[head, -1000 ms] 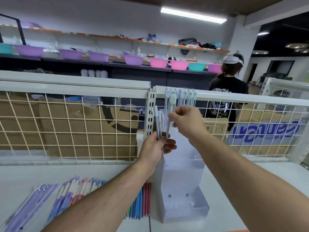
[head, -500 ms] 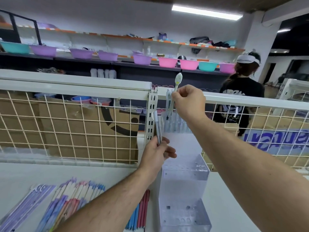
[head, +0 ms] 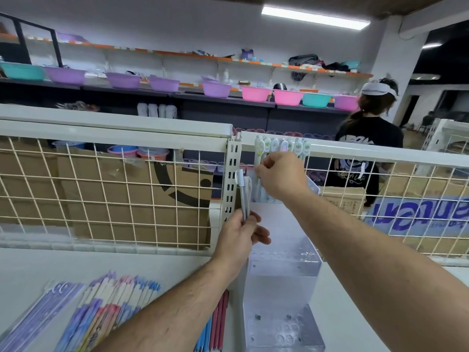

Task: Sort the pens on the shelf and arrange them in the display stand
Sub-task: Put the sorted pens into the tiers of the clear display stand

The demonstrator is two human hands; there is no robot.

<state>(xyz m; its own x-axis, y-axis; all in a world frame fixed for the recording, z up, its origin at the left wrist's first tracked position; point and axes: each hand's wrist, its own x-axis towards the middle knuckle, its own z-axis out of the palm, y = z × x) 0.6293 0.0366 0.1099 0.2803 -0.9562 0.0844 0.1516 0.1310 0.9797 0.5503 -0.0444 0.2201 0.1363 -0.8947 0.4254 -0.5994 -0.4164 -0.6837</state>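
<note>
The right hand (head: 281, 176) pinches a cartoon-topped pen (head: 258, 148) at the left end of the pen row (head: 286, 146) in the display stand (head: 281, 283), arm stretched up and forward. The left hand (head: 238, 237) grips spare pens (head: 243, 194) upright beside it. The top tier looks nearly filled (the lower tiers seem bare), and many loose pens (head: 114, 301) on the shelf (head: 38, 265) are left to sort.

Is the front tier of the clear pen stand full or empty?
Empty: the front tier shows only bare holes; pens stand in the back row.

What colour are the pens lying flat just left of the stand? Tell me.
Those pens are blue and red, seen in the head view.
</note>
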